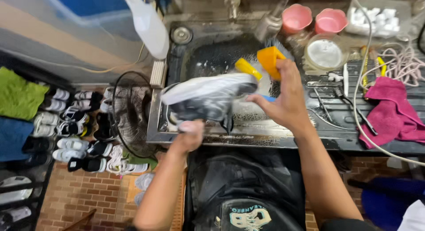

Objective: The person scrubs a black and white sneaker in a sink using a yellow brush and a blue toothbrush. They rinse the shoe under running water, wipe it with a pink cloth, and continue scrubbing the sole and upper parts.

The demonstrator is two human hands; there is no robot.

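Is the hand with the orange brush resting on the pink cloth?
No, the right hand holds the orange brush over the sink beside the shoe, while the pink cloth lies apart on the counter.

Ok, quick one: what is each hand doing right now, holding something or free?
Left hand: closed on the grey shoe, held over the sink.
Right hand: closed on the orange brush, set against the shoe.

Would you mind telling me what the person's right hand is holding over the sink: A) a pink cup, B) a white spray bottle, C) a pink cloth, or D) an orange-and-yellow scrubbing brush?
D: the right hand grips the orange-and-yellow brush above the sink, beside the grey shoe that the left hand holds.
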